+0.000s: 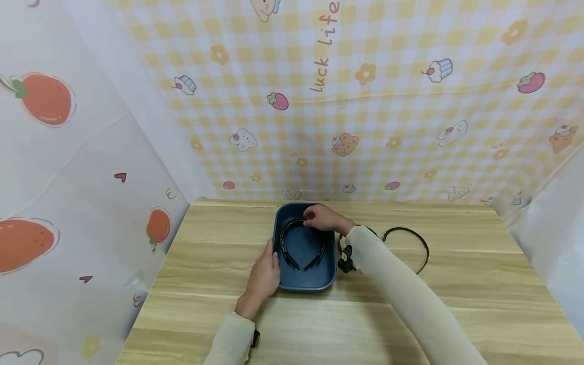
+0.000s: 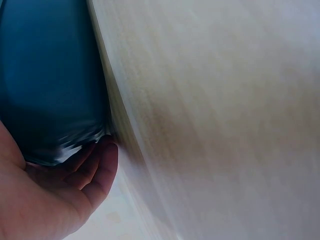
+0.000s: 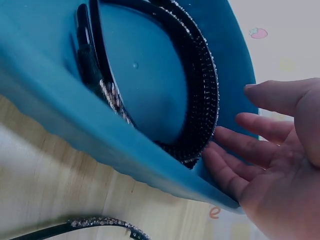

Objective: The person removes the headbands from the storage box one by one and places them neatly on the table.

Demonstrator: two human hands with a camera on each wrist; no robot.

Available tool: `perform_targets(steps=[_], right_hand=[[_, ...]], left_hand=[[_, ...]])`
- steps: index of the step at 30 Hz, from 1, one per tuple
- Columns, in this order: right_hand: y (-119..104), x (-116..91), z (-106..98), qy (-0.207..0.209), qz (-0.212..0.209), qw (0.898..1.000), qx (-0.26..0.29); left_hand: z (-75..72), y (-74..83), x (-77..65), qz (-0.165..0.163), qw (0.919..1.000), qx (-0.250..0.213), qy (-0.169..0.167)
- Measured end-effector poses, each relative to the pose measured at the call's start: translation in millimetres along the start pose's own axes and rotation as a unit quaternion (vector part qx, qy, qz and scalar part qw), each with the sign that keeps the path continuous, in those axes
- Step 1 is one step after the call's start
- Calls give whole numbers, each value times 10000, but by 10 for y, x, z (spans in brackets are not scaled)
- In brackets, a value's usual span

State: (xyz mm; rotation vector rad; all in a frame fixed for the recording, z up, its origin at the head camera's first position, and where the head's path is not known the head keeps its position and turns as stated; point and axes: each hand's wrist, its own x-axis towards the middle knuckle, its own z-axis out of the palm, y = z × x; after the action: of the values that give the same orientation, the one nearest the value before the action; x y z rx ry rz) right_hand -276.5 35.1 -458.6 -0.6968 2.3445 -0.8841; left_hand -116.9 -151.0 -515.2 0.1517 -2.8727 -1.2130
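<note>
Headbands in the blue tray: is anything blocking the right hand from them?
Nothing visible: the right hand reaches over the rim of the blue tray, fingertips right by the headbands; whether they touch is unclear.

The head view is bright (the left wrist's, blurred).

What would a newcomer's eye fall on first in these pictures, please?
Probably the blue, round-cornered rectangular tray near the far edge of the light wood-grain table, with glittery black curved headbands inside it. The bare left hand touches the tray's left side while the bare right hand reaches in at its far right corner. Behind rises a yellow-and-white checked backdrop printed with cartoons.
</note>
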Motion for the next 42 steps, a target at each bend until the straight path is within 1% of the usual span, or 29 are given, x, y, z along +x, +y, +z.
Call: perform_targets(steps=[5,9,14,21,24,30,36,42], right_hand=[[2,-22,-18,-93,-104,9996,-252],[19,-25,-18,-139,-184,9993,-289],[42,-28,1,-115,-170,9996,-199],[38,-43,47,100,-129,9994,290],[37,-49,68,161,-158,9990,389],[40,-55,101,208,-291,9986,400],[50,-48,129,267,-383,9977,500],[40,-64,150,232,-595,9967,510]], left_hand=[[0,-7,11,36,10000,82,15],[2,-11,10,14,10000,63,-11],[8,-17,9,34,10000,87,-7],[-7,-9,5,113,9998,163,79],[-11,-3,0,150,9997,166,92],[-11,-1,-7,226,9996,116,130],[-11,6,-11,218,9996,74,136],[-11,9,-6,209,9996,105,160]])
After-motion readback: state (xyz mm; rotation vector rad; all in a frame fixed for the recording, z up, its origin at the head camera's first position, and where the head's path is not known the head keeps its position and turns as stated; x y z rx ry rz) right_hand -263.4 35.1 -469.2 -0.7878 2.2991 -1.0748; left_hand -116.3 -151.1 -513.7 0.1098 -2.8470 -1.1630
